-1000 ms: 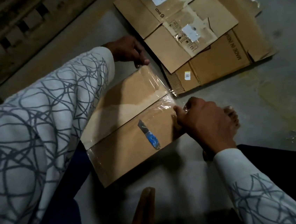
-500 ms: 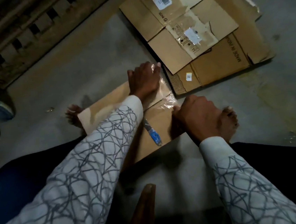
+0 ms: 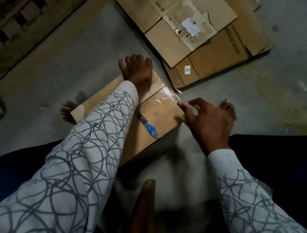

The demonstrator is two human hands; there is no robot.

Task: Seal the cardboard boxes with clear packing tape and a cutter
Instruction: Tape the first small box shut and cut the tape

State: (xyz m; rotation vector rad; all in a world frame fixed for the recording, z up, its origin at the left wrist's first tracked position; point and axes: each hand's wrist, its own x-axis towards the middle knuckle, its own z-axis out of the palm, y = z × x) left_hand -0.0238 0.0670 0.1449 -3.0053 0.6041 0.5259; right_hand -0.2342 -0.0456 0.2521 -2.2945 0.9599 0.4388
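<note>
1. Head view looks down on the box (image 3: 160, 113), which sits on the floor (image 3: 67, 59) between my bare feet, close in so both arms reach it without stretching.
2. My left hand (image 3: 137, 68) lies flat, fingers straight, on the far part of the box top. It holds nothing. I judge it is pressing the flap down so the seam stays closed while the tape (image 3: 165, 96) beds on.
3. My right hand (image 3: 206, 118) is at the box's right edge. The thumb touches the glossy tape where it turns over that edge, and the fingers arch over it. I cannot tell whether they grip anything beneath.
4. That tape runs across the right end of the top, wrinkled and shining, with a loose tail sticking past the far right corner.
5. My cutter (image 3: 149, 128), blue-handled, rests on the box top near its near edge, between my arms. I would say it lies there so I can pick it up quickly once the strip needs trimming.
6. Flattened cartons (image 3: 186, 18) lie stacked on the floor beyond the box's far right corner, apart from it.
</note>
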